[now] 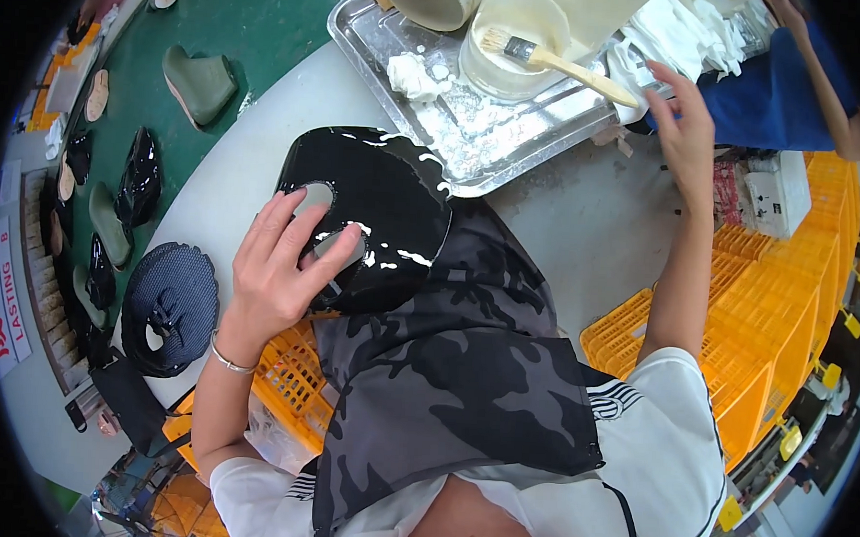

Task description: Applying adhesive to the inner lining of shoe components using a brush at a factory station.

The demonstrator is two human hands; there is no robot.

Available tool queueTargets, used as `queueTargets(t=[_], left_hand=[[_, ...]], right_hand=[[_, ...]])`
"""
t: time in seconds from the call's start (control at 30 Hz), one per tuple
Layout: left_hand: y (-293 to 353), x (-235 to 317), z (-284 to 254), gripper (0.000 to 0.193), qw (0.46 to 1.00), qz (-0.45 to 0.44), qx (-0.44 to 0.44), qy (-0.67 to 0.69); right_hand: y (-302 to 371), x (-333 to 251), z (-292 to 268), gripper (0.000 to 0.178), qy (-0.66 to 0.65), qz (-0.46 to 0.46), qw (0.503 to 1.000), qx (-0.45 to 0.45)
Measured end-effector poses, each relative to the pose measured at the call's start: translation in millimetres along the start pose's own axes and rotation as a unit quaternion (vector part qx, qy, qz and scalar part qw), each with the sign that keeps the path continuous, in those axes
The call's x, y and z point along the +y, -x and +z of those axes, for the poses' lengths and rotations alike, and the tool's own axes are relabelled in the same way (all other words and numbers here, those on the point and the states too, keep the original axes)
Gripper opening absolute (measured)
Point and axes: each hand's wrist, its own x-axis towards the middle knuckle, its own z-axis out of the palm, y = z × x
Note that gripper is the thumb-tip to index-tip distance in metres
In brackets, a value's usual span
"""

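Observation:
My left hand (284, 262) holds a glossy black sheet piece (380, 204), its fingertips by two cutouts through which grey shows. Streaks of white run along the edge of this piece, which lies over the table's near edge by my camouflage apron (455, 366). Fingers apart, my right hand (683, 136) is beside the handle end of a flat paintbrush (573, 71). I cannot tell whether a fingertip touches the handle. The brush rests across a whitish tub (469, 67) coated with white paste, its bristles over the tub.
A metal tray (435, 158) smeared with white carries the tub and a second pot (432, 2). Left on the grey table (264, 117) sits a dark round pincushion-like pad (169, 305). Shoe parts lie on a green surface (278, 12). Yellow crates (734, 330) stand right; a person in blue (773, 101) is beyond.

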Motion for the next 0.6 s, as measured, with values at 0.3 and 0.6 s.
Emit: queueTargets(t=[0.3, 0.6], left_hand=[[11, -1, -8, 0.037, 0.999, -0.031, 0.039, 0.001], [-4, 7, -2, 0.041, 0.999, 0.010, 0.037, 0.016]], right_hand=[[-6, 10, 4, 0.016, 0.192, -0.064, 0.970, -0.136], [58, -40, -1, 0.014, -0.471, 0.021, 0.882, -0.010]])
